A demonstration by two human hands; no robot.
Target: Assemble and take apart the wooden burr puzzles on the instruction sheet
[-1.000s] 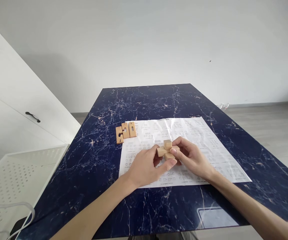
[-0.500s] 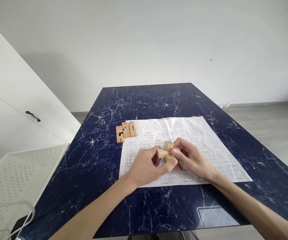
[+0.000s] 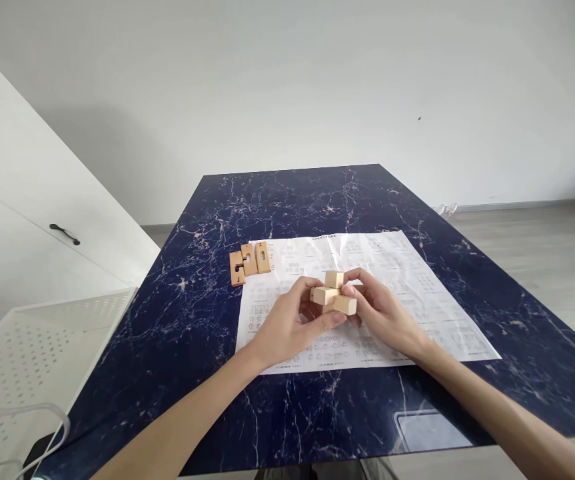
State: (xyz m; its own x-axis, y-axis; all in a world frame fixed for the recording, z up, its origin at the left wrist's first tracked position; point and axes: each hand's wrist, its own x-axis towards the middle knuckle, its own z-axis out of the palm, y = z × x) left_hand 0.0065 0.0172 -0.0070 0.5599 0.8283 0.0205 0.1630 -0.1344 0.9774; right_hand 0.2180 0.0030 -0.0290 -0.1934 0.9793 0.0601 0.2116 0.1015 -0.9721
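Observation:
Between my two hands is a pale wooden burr puzzle (image 3: 326, 295), its square bars crossing each other and sticking out in different directions. My left hand (image 3: 290, 327) grips it from the left, thumb low along the near side and fingers curled behind. On the other side, my right hand (image 3: 382, 310) pinches it with thumb and index finger. The undersides and some fingertips are hidden. Below them lies a creased white instruction sheet (image 3: 417, 280) printed with small diagrams. Several flat wooden pieces (image 3: 250, 260) with slots and handwritten numbers sit at its upper left corner.
The dark blue marble-patterned table (image 3: 277, 200) reaches toward a pale wall. To the left stand a white cabinet (image 3: 27, 173) and a white perforated surface (image 3: 32, 353) with a cable (image 3: 27, 409). A rectangular reflection (image 3: 432, 430) shows near the table's front edge.
The wooden puzzle has been turned and raised slightly, so a lower bar's end now points toward the near right. My left thumb and fingers have shifted their grip; the flat pieces stayed put.

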